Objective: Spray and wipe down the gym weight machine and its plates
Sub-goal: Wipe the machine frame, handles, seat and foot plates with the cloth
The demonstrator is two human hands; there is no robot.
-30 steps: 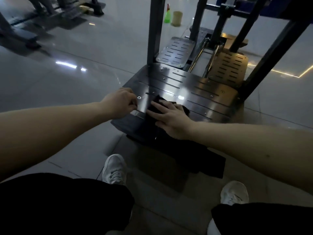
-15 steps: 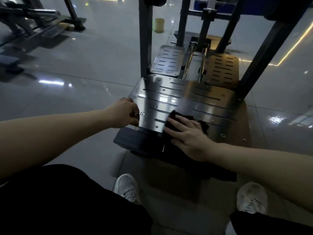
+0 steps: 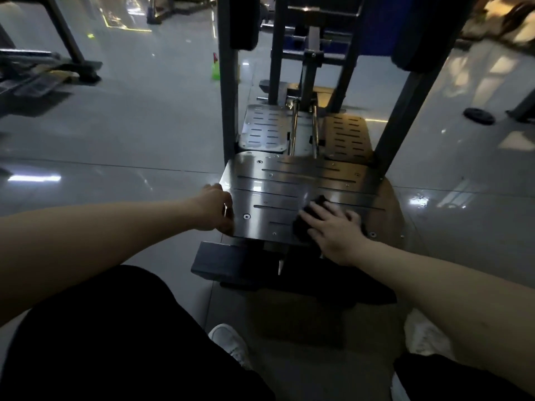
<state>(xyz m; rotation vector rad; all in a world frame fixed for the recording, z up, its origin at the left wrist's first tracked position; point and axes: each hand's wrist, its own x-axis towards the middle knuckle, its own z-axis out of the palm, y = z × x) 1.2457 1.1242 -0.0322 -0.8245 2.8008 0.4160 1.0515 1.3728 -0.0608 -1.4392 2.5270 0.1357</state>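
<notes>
There is one weight machine (image 3: 228, 96) on the shiny floor (image 3: 130, 125). It has three metal plates with slots: one big plate (image 3: 289, 189) in front and two small plates behind it, one at 11 o'clock (image 3: 265, 128) and one at 1 o'clock (image 3: 348, 134).

Two hands are on the big plate. The left hand (image 3: 215, 208) is at the plate's 8 o'clock edge. Its fingers (image 3: 228, 224) curl round that edge and hold it. The right hand (image 3: 333, 230) is at about 4 o'clock on the plate. Its fingers (image 3: 314, 212) are straight and spread wide, pressing down flat on one black cloth (image 3: 301, 225). The cloth is bunched up under the palm and pokes out past the fingertips.

One green spray bottle (image 3: 215, 68) with a red top stands on the floor at 11 o'clock, well apart from the hands and partly behind the machine's post. Any label on it is too small to read.

One round weight (image 3: 479, 115) lies on the floor at 2 o'clock. Two white shoes show at the bottom, one at 6 o'clock (image 3: 230, 342) and one at 5 o'clock (image 3: 425, 334).
</notes>
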